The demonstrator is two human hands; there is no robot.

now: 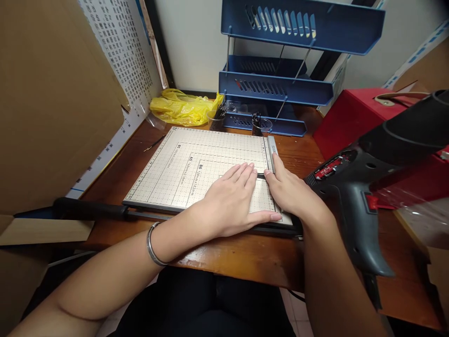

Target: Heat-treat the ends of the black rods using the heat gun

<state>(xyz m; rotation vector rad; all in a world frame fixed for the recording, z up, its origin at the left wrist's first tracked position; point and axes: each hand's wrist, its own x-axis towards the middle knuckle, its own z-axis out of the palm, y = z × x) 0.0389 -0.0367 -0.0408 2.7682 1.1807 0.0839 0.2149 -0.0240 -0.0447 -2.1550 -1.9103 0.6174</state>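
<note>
My left hand (229, 201) lies flat on the gridded board of a paper cutter (164, 178), fingers stretched out together and thumb pointing right. A small bundle of thin black strips (260, 176) shows between its fingertips and my right hand (289, 189); most of the bundle is hidden under the left palm. At the board's right edge, the right hand rests with its index finger extended along the metal guide (271, 146) and its thumb tip at the strips' end. Its other fingers are out of sight. The cutter's black handle (91, 209) is down along the near side.
A grey heat gun (365, 196) stands close to my right forearm, before a red box (368, 112). Behind the board are two clear cups (261, 125) of black pieces, a yellow plastic bag (182, 108) and a blue tray rack (277, 86). Cardboard (52, 93) walls the left.
</note>
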